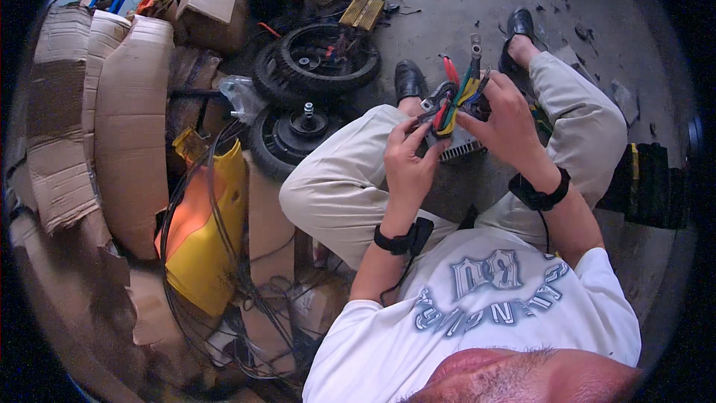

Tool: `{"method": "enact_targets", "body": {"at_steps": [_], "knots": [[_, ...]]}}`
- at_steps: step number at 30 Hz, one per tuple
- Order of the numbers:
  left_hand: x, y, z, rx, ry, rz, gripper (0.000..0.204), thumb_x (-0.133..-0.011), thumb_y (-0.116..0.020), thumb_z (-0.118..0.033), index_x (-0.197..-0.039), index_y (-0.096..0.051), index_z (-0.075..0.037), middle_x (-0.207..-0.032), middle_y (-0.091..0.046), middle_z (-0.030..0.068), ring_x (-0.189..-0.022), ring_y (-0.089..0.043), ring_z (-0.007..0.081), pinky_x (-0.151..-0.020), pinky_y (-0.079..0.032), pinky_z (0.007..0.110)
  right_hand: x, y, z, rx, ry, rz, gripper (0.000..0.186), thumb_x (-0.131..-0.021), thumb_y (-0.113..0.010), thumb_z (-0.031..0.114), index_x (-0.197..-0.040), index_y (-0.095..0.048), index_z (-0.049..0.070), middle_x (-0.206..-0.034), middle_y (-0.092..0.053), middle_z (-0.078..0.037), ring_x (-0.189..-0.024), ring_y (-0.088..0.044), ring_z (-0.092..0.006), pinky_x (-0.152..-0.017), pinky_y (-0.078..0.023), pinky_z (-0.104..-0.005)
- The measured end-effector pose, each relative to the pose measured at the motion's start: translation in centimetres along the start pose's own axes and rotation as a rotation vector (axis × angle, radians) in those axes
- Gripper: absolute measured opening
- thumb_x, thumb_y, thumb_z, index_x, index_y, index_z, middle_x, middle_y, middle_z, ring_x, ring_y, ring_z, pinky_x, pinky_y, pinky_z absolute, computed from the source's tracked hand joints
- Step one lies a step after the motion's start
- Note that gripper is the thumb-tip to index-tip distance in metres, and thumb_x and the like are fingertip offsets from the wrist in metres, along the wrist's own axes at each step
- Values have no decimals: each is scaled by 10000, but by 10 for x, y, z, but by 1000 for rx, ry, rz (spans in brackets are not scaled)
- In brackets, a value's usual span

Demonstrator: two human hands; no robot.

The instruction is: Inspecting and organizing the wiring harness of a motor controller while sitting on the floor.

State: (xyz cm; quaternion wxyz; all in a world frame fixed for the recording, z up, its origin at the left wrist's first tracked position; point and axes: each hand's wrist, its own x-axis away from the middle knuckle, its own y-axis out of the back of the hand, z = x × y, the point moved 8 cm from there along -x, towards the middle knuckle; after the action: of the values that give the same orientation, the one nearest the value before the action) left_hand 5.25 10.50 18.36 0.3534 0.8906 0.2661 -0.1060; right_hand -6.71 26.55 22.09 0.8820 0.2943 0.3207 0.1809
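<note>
Between my two hands is a bundle of coloured wires [468, 92], with red, green, yellow, blue and black strands and metal ring lugs on some ends. My left hand [410, 160] closes its fingertips on the lower left side of the bundle. On the other side my right hand [509, 121] grips the wires between thumb and fingers. One metal lug [475, 48] sticks up beyond the hands. Just below the bundle, between my legs, a finned metal box [461, 151] shows in part; my hands and the wires hide the rest of it.
To the left lie a wheel with a black tyre [328, 60], another wheel with a bare axle [307, 121], and a yellow-orange panel [216, 231] draped with black cables. Cardboard sheets [134, 134] stand farther left. A gold finned box [362, 13] rests on the floor ahead.
</note>
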Motion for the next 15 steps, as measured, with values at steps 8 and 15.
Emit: {"method": "enact_targets", "body": {"at_steps": [8,15], "knots": [[9,3,-14,-176,-58,-70,434,-789,-826,-236,-1170,-737,-47,-1157,-661,167,-1080,-636,369,-908,-516,455,-4,-26,3,56,50,2,263,-849,-728,143,-1065,-681,1,-1057,-657,-242,-981,-637,-431,-824,-511,-483],[30,2,-22,-227,10,-124,461,-777,-816,-235,-1181,-692,-51,-1164,-610,212,-1079,-624,410,-894,-544,485,-12,-51,-33,379,279,-2,236,-946,-658,213,-964,-695,-20,-934,-686,-233,-926,-631,-433,-790,-476,-489]]}}
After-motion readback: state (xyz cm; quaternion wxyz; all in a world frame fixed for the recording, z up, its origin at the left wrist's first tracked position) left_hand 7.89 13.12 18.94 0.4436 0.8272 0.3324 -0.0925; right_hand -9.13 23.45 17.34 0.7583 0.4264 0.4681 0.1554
